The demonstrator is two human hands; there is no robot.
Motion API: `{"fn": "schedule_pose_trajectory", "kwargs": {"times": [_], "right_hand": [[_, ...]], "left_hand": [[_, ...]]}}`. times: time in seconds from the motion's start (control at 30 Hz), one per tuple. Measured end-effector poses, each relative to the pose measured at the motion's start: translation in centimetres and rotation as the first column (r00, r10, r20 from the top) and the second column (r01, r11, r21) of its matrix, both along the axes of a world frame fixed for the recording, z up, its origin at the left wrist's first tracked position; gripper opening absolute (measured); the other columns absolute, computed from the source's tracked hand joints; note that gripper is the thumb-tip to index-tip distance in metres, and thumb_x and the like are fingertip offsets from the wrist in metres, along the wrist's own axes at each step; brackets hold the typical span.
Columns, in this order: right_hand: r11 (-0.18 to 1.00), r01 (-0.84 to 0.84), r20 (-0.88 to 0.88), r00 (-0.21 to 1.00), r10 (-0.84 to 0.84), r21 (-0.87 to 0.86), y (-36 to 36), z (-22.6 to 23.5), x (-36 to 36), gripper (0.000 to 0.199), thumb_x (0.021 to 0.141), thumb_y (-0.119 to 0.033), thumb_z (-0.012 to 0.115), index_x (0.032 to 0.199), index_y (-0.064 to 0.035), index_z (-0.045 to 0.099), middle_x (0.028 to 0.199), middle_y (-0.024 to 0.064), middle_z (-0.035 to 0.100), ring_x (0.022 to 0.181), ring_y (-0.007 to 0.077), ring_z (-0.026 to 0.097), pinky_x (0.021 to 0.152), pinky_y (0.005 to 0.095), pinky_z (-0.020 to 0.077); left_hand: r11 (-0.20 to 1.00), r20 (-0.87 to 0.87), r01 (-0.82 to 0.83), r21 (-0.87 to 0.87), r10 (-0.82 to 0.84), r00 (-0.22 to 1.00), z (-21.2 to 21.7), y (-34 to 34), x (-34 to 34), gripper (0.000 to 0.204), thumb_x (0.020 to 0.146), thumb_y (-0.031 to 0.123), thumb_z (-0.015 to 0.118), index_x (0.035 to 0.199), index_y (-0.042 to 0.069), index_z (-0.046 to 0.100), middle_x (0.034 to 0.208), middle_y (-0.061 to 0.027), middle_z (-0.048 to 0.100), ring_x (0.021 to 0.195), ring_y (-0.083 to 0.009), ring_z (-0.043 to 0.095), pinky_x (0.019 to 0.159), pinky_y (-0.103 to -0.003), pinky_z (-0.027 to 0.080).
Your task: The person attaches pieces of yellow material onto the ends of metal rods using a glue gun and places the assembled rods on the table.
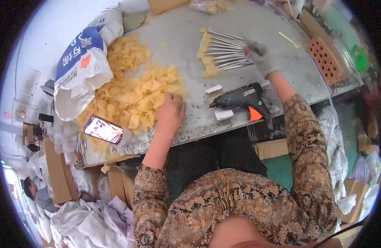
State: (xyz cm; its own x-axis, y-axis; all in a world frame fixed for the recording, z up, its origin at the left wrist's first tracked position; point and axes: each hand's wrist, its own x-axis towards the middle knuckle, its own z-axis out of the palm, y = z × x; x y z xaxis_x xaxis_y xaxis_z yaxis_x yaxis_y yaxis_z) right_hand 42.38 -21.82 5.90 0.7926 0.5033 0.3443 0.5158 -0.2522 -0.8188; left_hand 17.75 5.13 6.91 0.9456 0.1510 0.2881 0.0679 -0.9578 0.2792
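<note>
A row of thin rods [227, 51] lies fanned on the right far part of my table [178, 41], yellow petals [205, 45] clustered at their left ends. My gloved right hand [260, 58] is at the rods' bare right ends, fingers bunched over them; whether it grasps one or merely rests there, I cannot tell. My bare left hand [172, 111] touches the right edge of a heap of loose petals [136, 97], fingers curled down, and whether a petal is pinched between them I cannot tell either.

By my reckoning the fanned rods are the finished share, each seemingly tipped, though the petals overlap too closely to be sure of every one. The heap, far larger than what sits on the rods, looks to be most of the work left.

Between me and the rods, a glue gun [242, 97] lies on its side, nozzle to the left, neither hand on it, a white block [223, 115] just beside its tip. A phone [103, 129], screen lit, stands at the heap's near left edge. A white-and-blue bag [81, 70] slumps along the far left. To the right are a pale stick [288, 39] and a holed brick [324, 61].
</note>
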Motion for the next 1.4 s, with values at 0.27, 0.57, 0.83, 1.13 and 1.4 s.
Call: {"fn": "schedule_pose_trajectory", "kwargs": {"times": [0.27, 0.57, 0.83, 1.13, 1.4], "right_hand": [[0.661, 0.458, -0.534, 0.839, -0.100, 0.595, -6.9, -5.6, 2.3, 0.024, 0.087, -0.024, 0.059, 0.098, -0.0036, 0.064, 0.096, 0.0057, 0.063, 0.087, 0.0115, 0.057, 0.076, 0.0262, 0.0462], [0.891, 0.411, -0.148, 0.910, -0.388, 0.192, -13.2, -5.1, -7.5, 0.026, 0.090, -0.015, 0.055, 0.109, 0.0009, 0.059, 0.090, 0.0015, 0.063, 0.075, 0.0107, 0.056, 0.067, 0.0199, 0.0427], [0.755, 0.276, -0.009, 0.937, -0.349, -0.595, -7.0, -0.1, -16.8, 0.034, 0.081, -0.018, 0.064, 0.107, 0.0016, 0.056, 0.089, 0.0152, 0.063, 0.082, 0.0205, 0.056, 0.078, 0.0331, 0.0431], [0.722, 0.351, 0.136, 0.931, -0.340, -0.596, -2.8, 3.1, -18.9, 0.046, 0.074, -0.038, 0.067, 0.099, 0.0001, 0.058, 0.087, 0.0215, 0.061, 0.080, 0.0348, 0.059, 0.070, 0.0399, 0.0448], [0.621, 0.322, 0.184, 0.943, -0.277, -0.715, -3.2, 4.5, -19.4, 0.063, 0.064, -0.043, 0.074, 0.107, -0.0010, 0.057, 0.086, 0.0192, 0.059, 0.082, 0.0361, 0.059, 0.069, 0.0416, 0.0455]], "left_hand": [[0.980, 0.088, 0.109, -0.168, -0.096, 0.992, -0.8, 0.7, -2.1, 0.021, 0.074, 0.009, 0.063, 0.094, 0.007, 0.058, 0.100, -0.0139, 0.055, 0.082, -0.0330, 0.057, 0.070, -0.037, 0.047], [0.571, 0.133, 0.026, -0.820, 0.147, 0.980, -2.2, 0.2, -3.4, 0.023, 0.079, 0.004, 0.059, 0.101, 0.002, 0.058, 0.099, -0.0095, 0.062, 0.082, -0.0154, 0.059, 0.069, -0.027, 0.047], [-0.494, 0.113, 0.103, -0.864, 0.009, 0.994, -0.9, -2.5, -4.6, 0.026, 0.088, 0.014, 0.054, 0.109, 0.000, 0.051, 0.090, -0.0087, 0.059, 0.073, -0.0134, 0.057, 0.059, -0.025, 0.047], [-0.146, -0.084, -0.083, -0.986, 0.005, 0.996, -0.4, -3.8, -4.0, 0.030, 0.090, 0.024, 0.053, 0.105, -0.001, 0.044, 0.085, -0.0130, 0.059, 0.063, -0.0185, 0.062, 0.051, -0.026, 0.052], [0.012, -0.123, -0.122, -0.992, -0.160, 0.979, -0.2, -5.3, -1.9, 0.025, 0.089, 0.027, 0.056, 0.094, 0.003, 0.049, 0.075, -0.0091, 0.061, 0.050, -0.0103, 0.057, 0.040, -0.021, 0.046]]}}
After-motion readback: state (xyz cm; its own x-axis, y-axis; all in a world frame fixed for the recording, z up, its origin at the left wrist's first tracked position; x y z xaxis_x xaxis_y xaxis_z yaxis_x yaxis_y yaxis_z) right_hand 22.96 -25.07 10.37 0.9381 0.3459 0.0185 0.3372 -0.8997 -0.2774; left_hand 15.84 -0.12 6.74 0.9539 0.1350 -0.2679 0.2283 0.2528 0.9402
